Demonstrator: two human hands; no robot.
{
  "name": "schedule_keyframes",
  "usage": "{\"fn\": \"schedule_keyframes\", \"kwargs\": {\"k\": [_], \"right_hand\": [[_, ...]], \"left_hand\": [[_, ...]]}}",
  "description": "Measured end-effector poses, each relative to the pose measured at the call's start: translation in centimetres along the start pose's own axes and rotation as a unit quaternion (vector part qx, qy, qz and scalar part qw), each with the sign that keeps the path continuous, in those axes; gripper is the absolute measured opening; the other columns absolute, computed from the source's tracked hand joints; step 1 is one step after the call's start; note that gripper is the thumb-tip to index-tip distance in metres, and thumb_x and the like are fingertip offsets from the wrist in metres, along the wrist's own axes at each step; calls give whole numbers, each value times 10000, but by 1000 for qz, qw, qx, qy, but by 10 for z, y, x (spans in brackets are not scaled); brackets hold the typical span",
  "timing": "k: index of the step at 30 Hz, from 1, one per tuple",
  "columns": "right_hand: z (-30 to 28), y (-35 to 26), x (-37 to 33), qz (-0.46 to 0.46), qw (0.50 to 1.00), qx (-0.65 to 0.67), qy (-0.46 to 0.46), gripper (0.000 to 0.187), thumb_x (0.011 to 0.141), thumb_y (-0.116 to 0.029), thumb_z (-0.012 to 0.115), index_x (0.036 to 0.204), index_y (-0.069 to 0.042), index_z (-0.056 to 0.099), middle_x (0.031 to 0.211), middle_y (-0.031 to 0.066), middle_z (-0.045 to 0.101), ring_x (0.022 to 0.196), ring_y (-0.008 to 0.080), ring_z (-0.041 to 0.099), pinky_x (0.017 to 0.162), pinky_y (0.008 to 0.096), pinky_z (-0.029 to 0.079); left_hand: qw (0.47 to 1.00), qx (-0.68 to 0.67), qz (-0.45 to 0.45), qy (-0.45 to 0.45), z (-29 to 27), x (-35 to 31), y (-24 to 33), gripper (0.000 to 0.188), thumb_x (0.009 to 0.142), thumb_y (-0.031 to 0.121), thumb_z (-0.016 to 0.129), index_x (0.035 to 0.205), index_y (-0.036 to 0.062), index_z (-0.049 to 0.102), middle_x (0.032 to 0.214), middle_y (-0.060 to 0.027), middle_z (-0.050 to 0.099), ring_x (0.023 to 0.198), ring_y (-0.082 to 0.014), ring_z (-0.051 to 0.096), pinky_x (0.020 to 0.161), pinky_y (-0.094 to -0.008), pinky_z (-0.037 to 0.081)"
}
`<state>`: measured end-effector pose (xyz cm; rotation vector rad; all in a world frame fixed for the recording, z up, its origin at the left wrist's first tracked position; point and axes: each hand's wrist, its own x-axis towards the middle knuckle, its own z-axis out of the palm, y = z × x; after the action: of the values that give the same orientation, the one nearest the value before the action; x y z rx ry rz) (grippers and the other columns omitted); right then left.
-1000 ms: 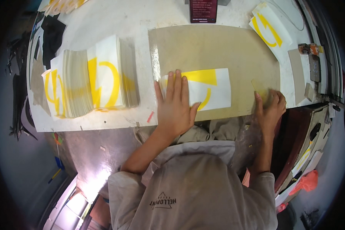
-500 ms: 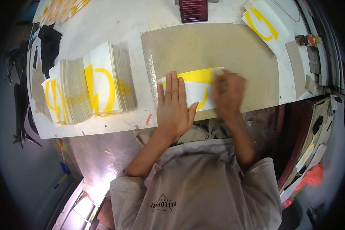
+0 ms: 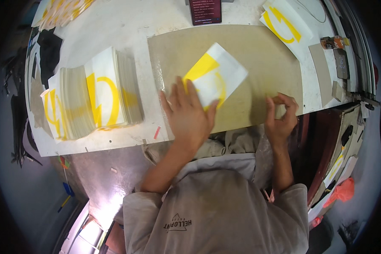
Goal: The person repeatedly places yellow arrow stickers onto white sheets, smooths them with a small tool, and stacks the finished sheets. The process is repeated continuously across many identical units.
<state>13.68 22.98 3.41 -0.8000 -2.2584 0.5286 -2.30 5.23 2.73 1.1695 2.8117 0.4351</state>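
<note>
A white folded paper piece with a yellow print [image 3: 233, 73] lies turned at a slant on the brown board [image 3: 258, 46]. My left hand [image 3: 187, 112] is spread over its lower-left end, fingers stretched out and thumb on the near corner. Off to the right, apart from the paper, my right hand [image 3: 282, 118] hovers by the board's near-right edge. Its thumb and index finger curl toward each other in a loop, and nothing shows between them.
Left of the board stand two packed stacks of folded printed papers [image 3: 102, 97]. More printed sheets [image 3: 65, 10] lie at the far left, and others [image 3: 283, 25] at the far right. A phone [image 3: 205, 12] sits at the back; a small dark clock [image 3: 341, 63] stands right.
The paper has turned from lying along the board's near edge to a slant, farther away. My right hand has left the paper's right edge and moved right; my left hand stays at the paper's left.
</note>
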Motion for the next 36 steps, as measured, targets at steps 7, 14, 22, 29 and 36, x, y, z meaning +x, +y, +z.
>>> {"fn": "schedule_keyframes", "kwargs": {"k": [7, 14, 22, 29, 36], "right_hand": [[54, -18, 47, -97, 973, 139, -154, 251, 845, -84, 804, 1078, -73, 711, 919, 57, 705, 927, 277, 630, 945, 437, 406], [48, -30, 6, -207, 916, 157, -305, 218, 861, -149, 789, 1070, -114, 736, 984, 56, 684, 1013, 274, 612, 991, 511, 369], [-19, -10, -33, -96, 959, 96, -249, 192, 804, -69, 806, 972, -111, 722, 934, 16, 712, 964, 247, 631, 992, 502, 376], [-12, -20, -20, -275, 930, 3, -243, 276, 702, -135, 784, 966, -96, 714, 1100, 21, 694, 994, 243, 635, 977, 565, 396], [36, -15, 21, -185, 948, 108, -234, 275, 780, -108, 824, 1034, -72, 727, 1015, 71, 655, 942, 263, 651, 969, 480, 450]], "left_hand": [[976, -165, 140, -19, -21, 33, -18, 501, 1035, 364, 588, 1400, 23, 618, 1559, -161, 516, 1424, -358, 472, 1239, -601, 223], [946, -169, 265, -72, 3, 84, -57, 429, 994, 304, 677, 1373, 102, 684, 1562, -31, 553, 1505, -350, 401, 1274, -577, 216], [967, -109, 228, -23, 3, 70, -53, 506, 912, 322, 774, 1356, 96, 686, 1558, -58, 549, 1482, -359, 431, 1258, -576, 261], [950, -168, 258, -43, 2, 56, -46, 542, 926, 296, 768, 1408, 83, 641, 1591, -129, 494, 1499, -382, 416, 1247, -579, 296], [944, -189, 258, -76, -6, 61, -46, 623, 892, 353, 797, 1426, 82, 626, 1603, -133, 476, 1521, -372, 383, 1262, -571, 272]]}}
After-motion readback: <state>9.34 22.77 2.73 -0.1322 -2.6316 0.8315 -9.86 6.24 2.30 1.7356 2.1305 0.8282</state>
